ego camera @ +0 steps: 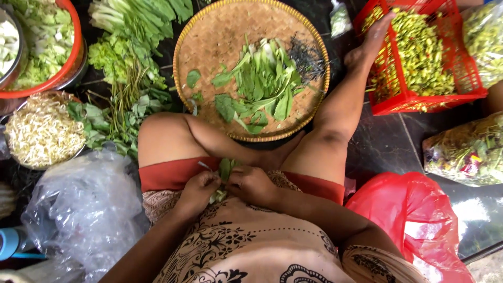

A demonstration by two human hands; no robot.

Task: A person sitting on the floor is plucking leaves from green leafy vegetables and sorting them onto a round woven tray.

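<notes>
I sit cross-legged on the floor and look down at my lap. My left hand (198,192) and my right hand (252,184) meet over my lap, both closed on a small bunch of green leafy stems (225,170). A thin stalk sticks out above my left thumb. Just beyond my knees lies a round woven bamboo tray (220,31) with a loose pile of green leaves (262,84) and some dark thin strands at its right side.
Left: loose greens (131,47), a red basin of cut leaves (73,31), a bowl of bean sprouts (42,131), a clear plastic bag (84,209). Right: a red crate of small green chillies (419,57), bagged vegetables (466,152), a red plastic bag (419,220).
</notes>
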